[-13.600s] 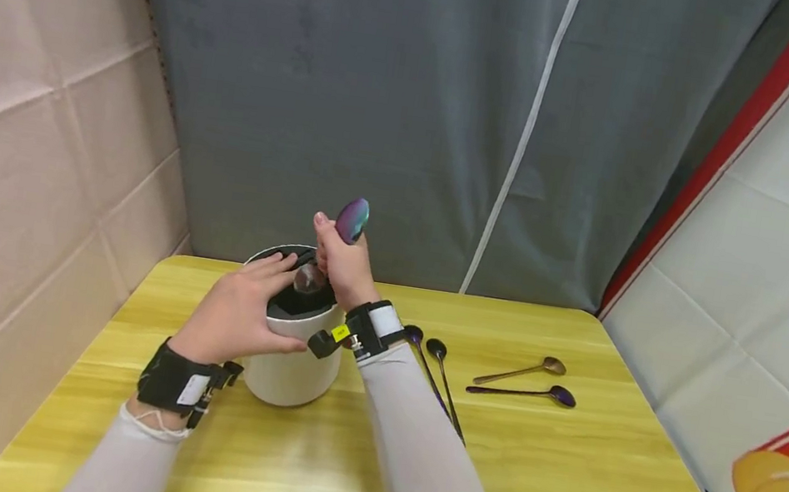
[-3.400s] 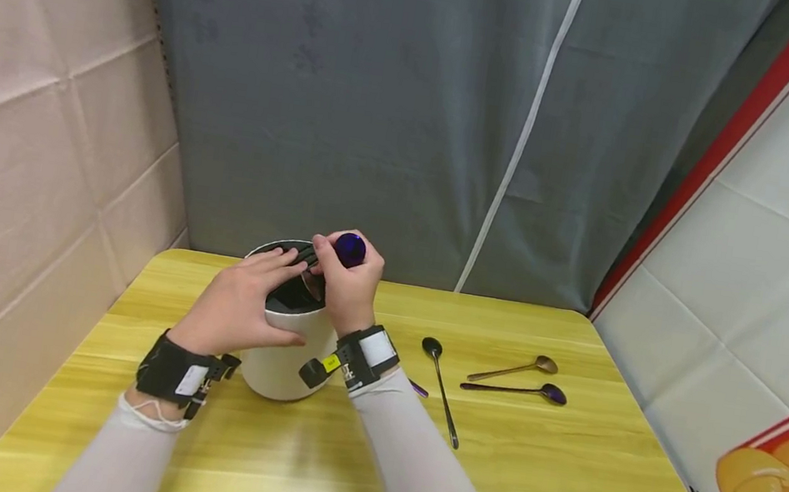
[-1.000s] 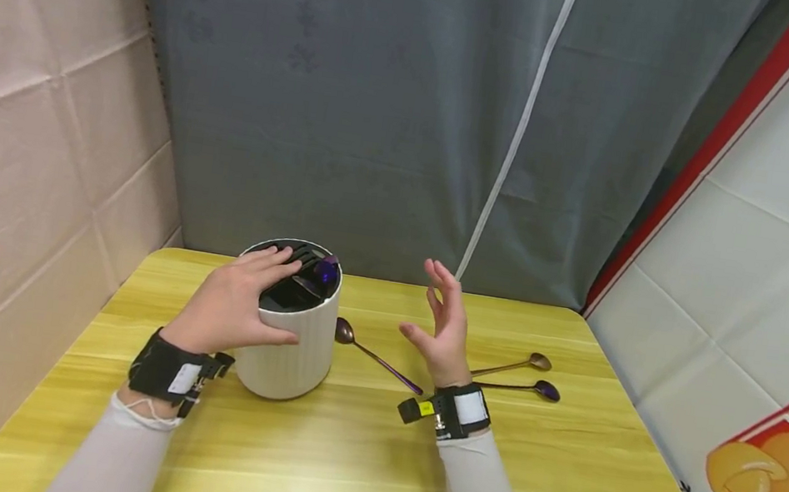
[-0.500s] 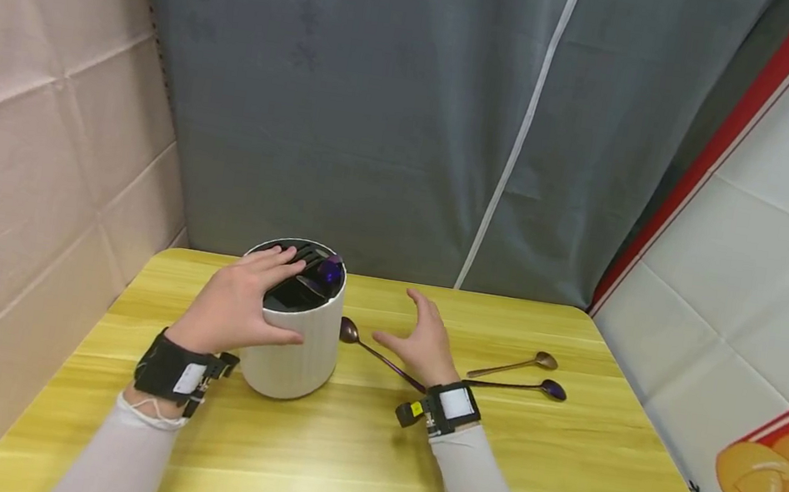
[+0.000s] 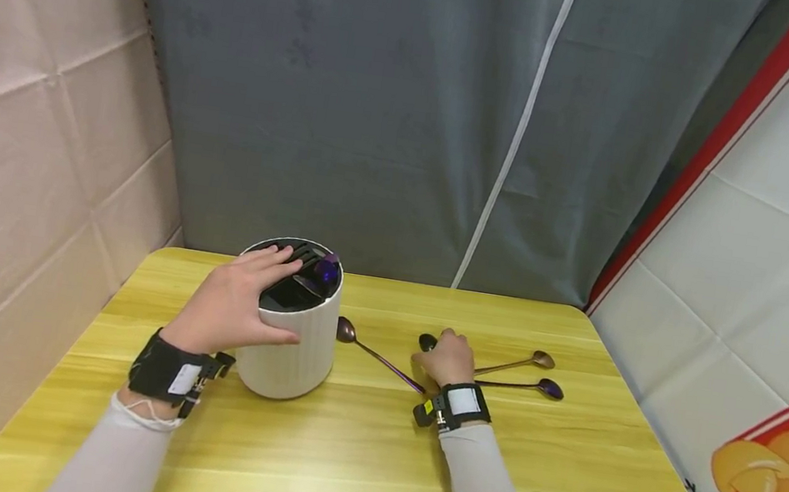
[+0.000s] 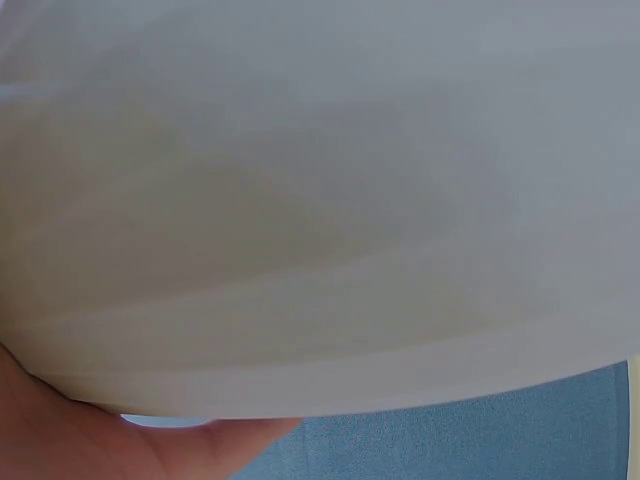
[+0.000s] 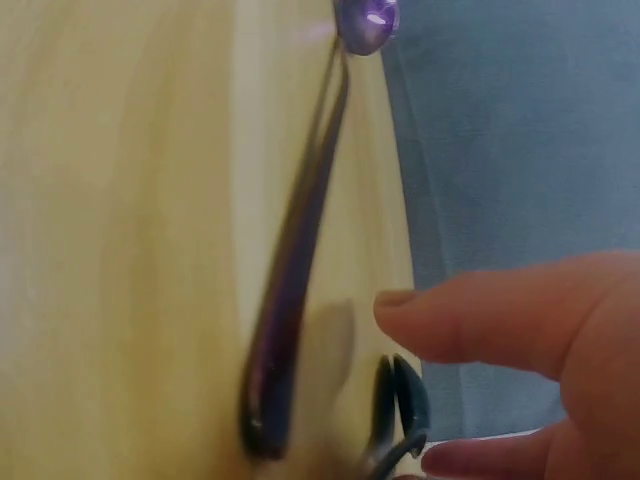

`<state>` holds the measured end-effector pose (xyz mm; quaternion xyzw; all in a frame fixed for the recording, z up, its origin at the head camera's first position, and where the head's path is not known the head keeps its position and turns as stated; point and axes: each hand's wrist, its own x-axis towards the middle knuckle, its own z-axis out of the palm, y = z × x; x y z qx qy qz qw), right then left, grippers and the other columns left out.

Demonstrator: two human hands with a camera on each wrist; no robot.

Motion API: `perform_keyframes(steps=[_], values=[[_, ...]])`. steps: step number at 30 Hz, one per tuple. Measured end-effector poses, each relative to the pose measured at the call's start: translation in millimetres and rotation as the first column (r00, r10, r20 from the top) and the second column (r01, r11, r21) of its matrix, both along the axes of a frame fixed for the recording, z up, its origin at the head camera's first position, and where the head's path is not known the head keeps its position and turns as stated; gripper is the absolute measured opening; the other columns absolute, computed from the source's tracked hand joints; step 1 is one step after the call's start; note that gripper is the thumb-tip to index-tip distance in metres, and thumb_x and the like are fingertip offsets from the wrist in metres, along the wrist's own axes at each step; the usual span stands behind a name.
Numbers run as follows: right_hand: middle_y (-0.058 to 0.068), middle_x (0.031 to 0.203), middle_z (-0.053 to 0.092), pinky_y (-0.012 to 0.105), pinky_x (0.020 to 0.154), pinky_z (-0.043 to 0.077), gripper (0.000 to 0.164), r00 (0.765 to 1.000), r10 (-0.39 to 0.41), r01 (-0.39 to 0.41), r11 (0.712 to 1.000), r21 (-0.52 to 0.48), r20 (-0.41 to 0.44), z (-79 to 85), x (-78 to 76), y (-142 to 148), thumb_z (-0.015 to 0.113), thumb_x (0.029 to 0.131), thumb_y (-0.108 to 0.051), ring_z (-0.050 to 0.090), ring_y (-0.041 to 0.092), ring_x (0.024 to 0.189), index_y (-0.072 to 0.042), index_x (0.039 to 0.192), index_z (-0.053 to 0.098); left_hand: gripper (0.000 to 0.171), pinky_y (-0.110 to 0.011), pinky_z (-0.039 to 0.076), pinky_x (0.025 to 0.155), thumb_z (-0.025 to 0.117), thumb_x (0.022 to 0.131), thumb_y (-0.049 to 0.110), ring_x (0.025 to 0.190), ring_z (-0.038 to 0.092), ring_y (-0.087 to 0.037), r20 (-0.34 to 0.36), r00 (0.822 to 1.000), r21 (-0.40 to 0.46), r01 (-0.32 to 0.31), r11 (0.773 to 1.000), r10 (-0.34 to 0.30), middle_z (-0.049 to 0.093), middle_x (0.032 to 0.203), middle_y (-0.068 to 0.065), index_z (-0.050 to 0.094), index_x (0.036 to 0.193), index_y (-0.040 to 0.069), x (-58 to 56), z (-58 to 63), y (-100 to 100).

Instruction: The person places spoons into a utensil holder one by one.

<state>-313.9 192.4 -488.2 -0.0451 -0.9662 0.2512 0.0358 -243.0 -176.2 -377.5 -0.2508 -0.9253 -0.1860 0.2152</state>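
Note:
My left hand [image 5: 230, 307] lies over the near-left rim of a white cylindrical utensil holder [image 5: 288, 353], fingers straight across its dark insert, thumb along the outer wall. The left wrist view shows mostly the holder's pale wall [image 6: 340, 240]. A shiny blue-purple spoon bowl [image 5: 326, 271] sticks up inside the holder. To the right, my right hand [image 5: 449, 360] reaches down to a black spoon [image 5: 427, 341]. In the right wrist view its thumb [image 7: 440, 318] stands apart from that spoon's bowl [image 7: 411, 400], while a finger is close to its neck; contact is unclear.
A purplish spoon [image 5: 379, 356] slants on the wooden table [image 5: 332, 473] between holder and right hand. A bronze spoon [image 5: 542, 359] and a dark purple spoon [image 5: 550, 389] lie to the right. A grey curtain [image 5: 309, 99] hangs behind.
A spoon with a blue-purple bowl, earlier held by my right hand, now stands in the holder. My empty right hand has moved right, then down to the black spoon. The left hand stays put.

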Motion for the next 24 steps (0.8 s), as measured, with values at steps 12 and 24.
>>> perform_keyframes(steps=[12, 24], values=[[0.018, 0.083, 0.070, 0.036, 0.059, 0.053, 0.017, 1.000, -0.006, 0.005, 0.998, 0.066, 0.002, -4.7, -2.4, -0.5, 0.070, 0.088, -0.009, 0.065, 0.030, 0.072, 0.006, 0.098, 0.070, 0.107, -0.066, 0.042, 0.121, 0.095, 0.066, 0.061, 0.154, 0.045, -0.041, 0.007, 1.000, 0.002, 0.002, 1.000, -0.002, 0.049, 0.165, -0.015, 0.058, 0.153, 0.011, 0.3, 0.3, -0.1], [0.002, 0.056, 0.053, 0.024, 0.046, 0.037, 0.026, 0.995, 0.038, -0.007, 0.949, -0.314, 0.093, 4.3, -3.3, 15.4, 0.062, 0.098, -0.013, 0.049, 0.014, 0.049, -0.008, 0.073, 0.056, 0.107, -0.065, 0.041, 0.121, 0.096, 0.065, 0.059, 0.153, 0.045, -0.041, -0.001, 1.000, 0.002, 0.005, 1.000, -0.005, 0.050, 0.164, -0.016, 0.059, 0.153, 0.010, 0.6, 0.3, 0.4]])
